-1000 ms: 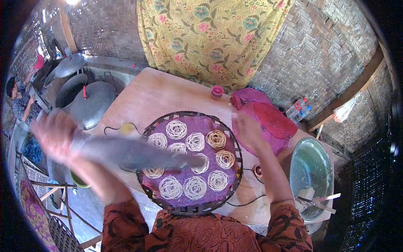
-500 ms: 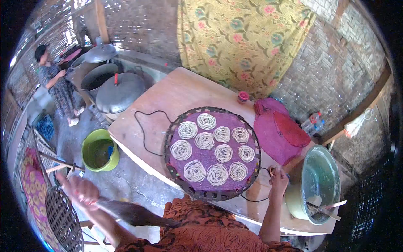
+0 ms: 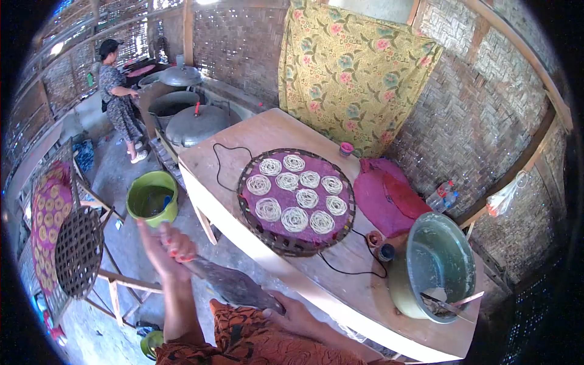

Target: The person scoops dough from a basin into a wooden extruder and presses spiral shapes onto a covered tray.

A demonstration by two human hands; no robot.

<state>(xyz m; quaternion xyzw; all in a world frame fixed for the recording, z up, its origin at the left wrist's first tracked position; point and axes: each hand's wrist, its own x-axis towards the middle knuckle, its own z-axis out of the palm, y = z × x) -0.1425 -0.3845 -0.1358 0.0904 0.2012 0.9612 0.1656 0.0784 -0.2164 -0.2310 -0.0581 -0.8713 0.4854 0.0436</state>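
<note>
My left hand [image 3: 173, 252] is closed around the narrow end of a long, grey, wooden-looking tool [image 3: 234, 283], held slanting in front of my body. The thicker lower end rests in my right hand [image 3: 298, 319], whose thumb lies against it; some of its fingers are hidden. Beyond my hands, a round woven tray [image 3: 243, 230] lined with purple cloth [image 3: 252, 213] stands on the table [image 3: 286, 131]. Several pale nests of dough strands [image 3: 295, 219] lie on the cloth, apart from both hands.
A large basin [image 3: 398, 286] with sticks in it stands at the table's right. Near it are a dark jar [image 3: 384, 252] and a black cord [image 3: 347, 271]. A green bucket [image 3: 137, 204] and a rack with another tray [image 3: 79, 252] are left. A person [image 3: 121, 100] stands by large pots [image 3: 198, 126].
My right hand has left the table's right side and come to the tool's thick end. My left hand, still gripping the tool, has shifted right in view. The distant person has turned and lowered an arm.
</note>
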